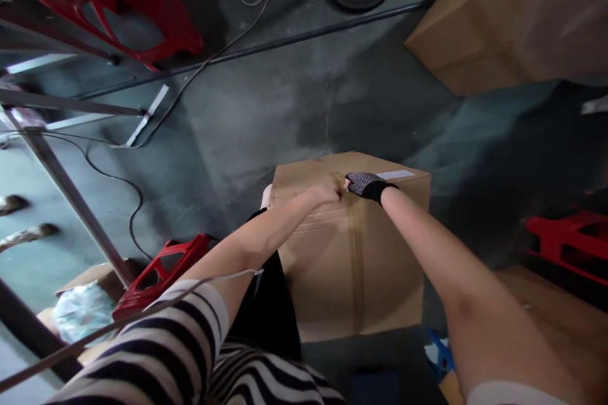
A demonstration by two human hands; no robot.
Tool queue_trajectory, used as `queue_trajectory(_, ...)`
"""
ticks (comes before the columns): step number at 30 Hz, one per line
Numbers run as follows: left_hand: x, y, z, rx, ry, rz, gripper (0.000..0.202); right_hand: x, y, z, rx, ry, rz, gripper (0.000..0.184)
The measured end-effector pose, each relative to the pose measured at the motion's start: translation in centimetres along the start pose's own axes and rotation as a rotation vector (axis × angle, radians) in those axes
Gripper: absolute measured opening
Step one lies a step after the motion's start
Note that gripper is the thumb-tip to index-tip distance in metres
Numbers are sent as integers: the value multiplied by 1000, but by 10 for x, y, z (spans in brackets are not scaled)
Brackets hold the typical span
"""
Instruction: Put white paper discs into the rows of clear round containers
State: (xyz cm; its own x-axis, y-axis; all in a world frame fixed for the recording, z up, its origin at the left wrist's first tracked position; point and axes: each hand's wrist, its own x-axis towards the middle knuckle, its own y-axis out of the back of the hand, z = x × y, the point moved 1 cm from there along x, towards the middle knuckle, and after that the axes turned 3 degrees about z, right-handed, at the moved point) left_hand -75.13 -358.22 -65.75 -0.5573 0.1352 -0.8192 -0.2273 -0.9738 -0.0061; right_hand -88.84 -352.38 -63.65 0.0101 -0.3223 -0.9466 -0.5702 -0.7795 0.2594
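Bare left hand [327, 192] and right hand in black-and-white knit glove [365, 185]: fingers curled, close together; can't tell if gripping translucent brown tape [357, 266] beside them. Below fingers: large brown cardboard box [320, 285]. Just right: white rectangular label [396, 174]. Well beyond fingers, right: taped brown carton [463, 44].
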Motion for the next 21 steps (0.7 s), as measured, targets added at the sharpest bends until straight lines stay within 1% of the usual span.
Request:
queue_trajectory(3,5,-6,-4,-33,46,12,30,0,-3,-2,-5,-14,2,27)
queue_trajectory(5,2,-8,-8,-58,75,36,33,0,-5,-3,-8,-11,-3,27)
queue_trajectory(7,-4,-8,-10,-80,73,58,32,2,-7,-6,-9,-10,-7,25)
queue_trajectory(9,-11,-10,-4,-106,23,79,29,6,-8,-9,-2,-15,-14,24)
queue_trajectory(11,-17,-14,10,-144,-80,85,32,12,-6,-8,15,-25,-44,20)
queue_trajectory(12,-19,-16,18,-172,-146,70,36,15,-3,-5,24,-32,-67,17)
queue_trajectory(14,-21,-21,35,-241,-265,31,42,15,4,8,42,-52,-103,11)
queue_trajectory(15,-21,-22,40,-267,-295,45,43,12,9,18,55,-66,-101,8)
queue_trajectory(16,-21,-21,42,-274,-294,84,43,6,14,30,72,-81,-80,7)
queue_trajectory(17,-21,-19,41,-262,-268,138,43,-3,17,42,93,-96,-39,7)
queue_trajectory(19,-21,-13,33,-196,-173,235,42,-23,20,64,143,-126,74,13)
queue_trajectory(20,-21,-11,27,-156,-128,239,39,-34,18,72,172,-135,130,16)
queue_trajectory(21,-20,-9,21,-120,-89,214,36,-44,13,75,204,-136,176,19)
